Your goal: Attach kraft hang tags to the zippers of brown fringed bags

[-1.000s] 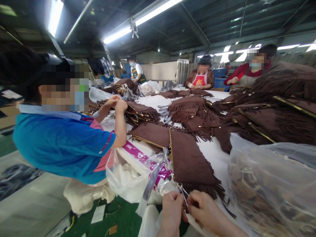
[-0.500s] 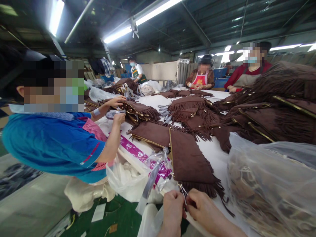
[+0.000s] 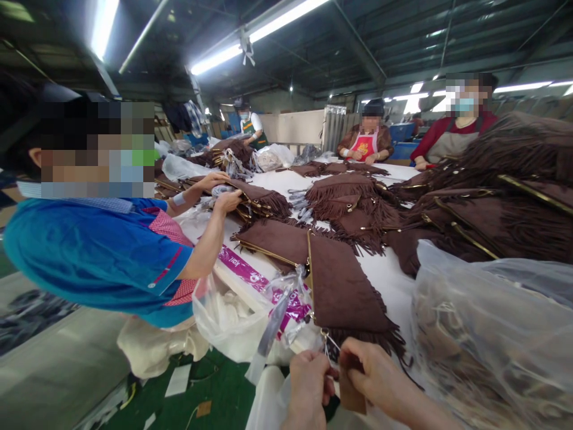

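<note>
Table [image 3: 400, 286] bears a bag [image 3: 347, 280], likely soft, best held by frame [image 3: 310, 269]; left hand [image 3: 308, 382] pinches string [image 3: 330, 340], right hand [image 3: 373, 373] a tag [image 3: 351, 391].

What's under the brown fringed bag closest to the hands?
White tabletop shows right of the fringed bag; at its left, another brown bag seems to run beneath it. Whatever lies under its middle is covered.

Purple strip [image 3: 245, 272] on white table [image 3: 397, 286]: white letters, seemingly "kari"; rest unreadable
</note>
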### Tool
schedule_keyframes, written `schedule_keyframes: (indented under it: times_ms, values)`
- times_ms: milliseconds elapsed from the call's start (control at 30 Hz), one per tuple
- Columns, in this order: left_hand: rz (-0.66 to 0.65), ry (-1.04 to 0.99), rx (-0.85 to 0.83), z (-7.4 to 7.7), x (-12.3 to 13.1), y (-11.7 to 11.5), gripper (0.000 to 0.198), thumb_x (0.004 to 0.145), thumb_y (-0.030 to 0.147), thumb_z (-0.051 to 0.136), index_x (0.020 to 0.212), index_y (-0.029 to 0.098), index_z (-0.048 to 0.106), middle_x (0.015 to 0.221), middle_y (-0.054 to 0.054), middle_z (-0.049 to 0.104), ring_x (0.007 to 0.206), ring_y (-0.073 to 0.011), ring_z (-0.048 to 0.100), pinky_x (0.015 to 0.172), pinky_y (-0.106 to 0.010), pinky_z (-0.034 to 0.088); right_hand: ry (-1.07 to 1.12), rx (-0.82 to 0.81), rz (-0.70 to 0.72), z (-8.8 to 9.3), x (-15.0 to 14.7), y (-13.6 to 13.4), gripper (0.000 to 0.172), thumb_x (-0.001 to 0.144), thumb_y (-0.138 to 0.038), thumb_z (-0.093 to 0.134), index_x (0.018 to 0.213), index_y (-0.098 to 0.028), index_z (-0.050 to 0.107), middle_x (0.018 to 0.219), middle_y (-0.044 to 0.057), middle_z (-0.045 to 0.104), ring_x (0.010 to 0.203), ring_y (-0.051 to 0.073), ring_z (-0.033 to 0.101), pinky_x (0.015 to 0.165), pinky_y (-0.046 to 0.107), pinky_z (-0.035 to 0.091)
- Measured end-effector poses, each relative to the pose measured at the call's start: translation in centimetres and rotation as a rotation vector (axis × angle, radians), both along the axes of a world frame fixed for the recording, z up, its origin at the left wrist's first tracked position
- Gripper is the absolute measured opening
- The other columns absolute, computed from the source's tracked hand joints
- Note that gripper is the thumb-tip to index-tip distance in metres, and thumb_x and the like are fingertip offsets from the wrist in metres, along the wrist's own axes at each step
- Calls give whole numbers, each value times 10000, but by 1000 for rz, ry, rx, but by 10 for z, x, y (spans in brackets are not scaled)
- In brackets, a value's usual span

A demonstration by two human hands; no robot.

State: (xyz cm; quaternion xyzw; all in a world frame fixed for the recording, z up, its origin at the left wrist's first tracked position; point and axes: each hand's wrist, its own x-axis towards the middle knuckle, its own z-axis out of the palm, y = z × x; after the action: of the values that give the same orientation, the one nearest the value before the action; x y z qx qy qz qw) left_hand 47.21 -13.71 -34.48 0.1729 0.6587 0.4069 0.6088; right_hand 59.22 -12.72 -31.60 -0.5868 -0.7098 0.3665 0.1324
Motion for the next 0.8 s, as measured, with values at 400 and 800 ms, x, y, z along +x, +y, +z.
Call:
schedule_keyframes:
  times_ms: [400,800]
  values:
    - [147,-308,-10,-3,-19,-12,36,513,127,499,482,120,515,333,18,460,276,-25,311,290,-115,142,331,-122,-84,-24,-7,5,191,594,-162,417,656,-169,597,624,-1,601,615,152,538,564,247,391]
    - [64,-315,-151,-5,-21,-9,100,456,129,457,531,176,411,357,50,460,265,-48,343,288,-125,165,636,-414,-299,-6,-9,0,247,619,-362,540,771,-168,522,505,-88,411,375,32,250,393,219,132]
